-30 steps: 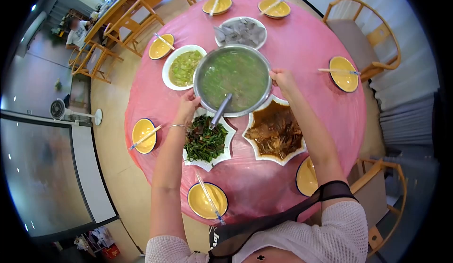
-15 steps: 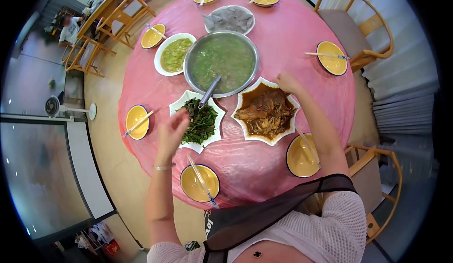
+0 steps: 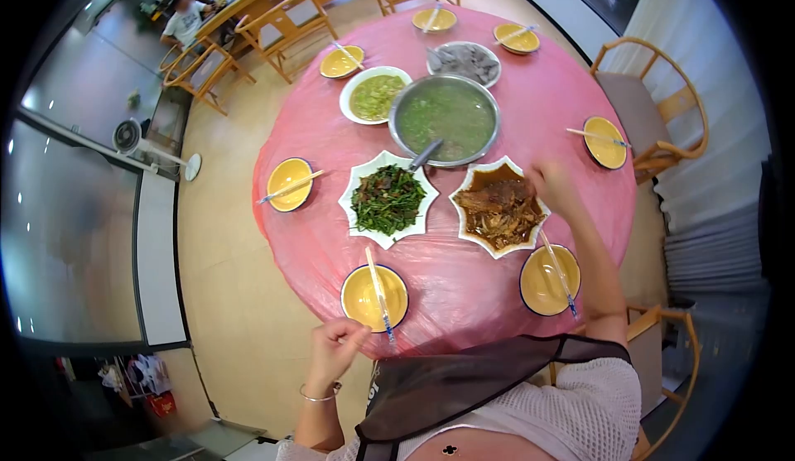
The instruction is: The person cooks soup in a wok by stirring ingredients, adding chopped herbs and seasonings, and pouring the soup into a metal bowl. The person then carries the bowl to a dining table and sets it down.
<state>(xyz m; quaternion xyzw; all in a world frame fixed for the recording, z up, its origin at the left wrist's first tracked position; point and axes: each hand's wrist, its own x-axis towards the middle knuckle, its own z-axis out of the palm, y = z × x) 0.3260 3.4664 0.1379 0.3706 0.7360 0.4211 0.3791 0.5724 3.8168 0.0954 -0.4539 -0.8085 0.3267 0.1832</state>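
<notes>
My left hand [image 3: 338, 350] is beside the near-left yellow bowl [image 3: 358, 300], fingers curled in, with nothing visible in them. Wrapped chopsticks [image 3: 378, 289] lie across that bowl. At the right rim of a white star-shaped plate [image 3: 460, 226] is my right hand [image 3: 553, 186], blurred, its fingers bent down; whether they grip the rim I cannot tell. Braised meat in brown sauce [image 3: 499, 204] fills this plate. A second star-shaped plate [image 3: 351, 219], left of it, holds stir-fried greens [image 3: 387, 199]. Below my right hand, chopsticks [image 3: 560, 272] rest across another yellow bowl [image 3: 534, 294].
A steel basin [image 3: 393, 134] of green soup with a ladle [image 3: 425, 155] stands mid-table on pink plastic sheeting [image 3: 447, 295]. Behind it are a bowl of light-green food [image 3: 346, 101] and a plate of grey food [image 3: 469, 64]. Chairs [image 3: 638, 101] surround the table; a person [image 3: 186, 22] sits far back.
My left hand has drawn back from the greens plate to the near-left bowl, its fingers curling. My right hand has shifted along the meat plate's rim to its right side. The view has shifted.
</notes>
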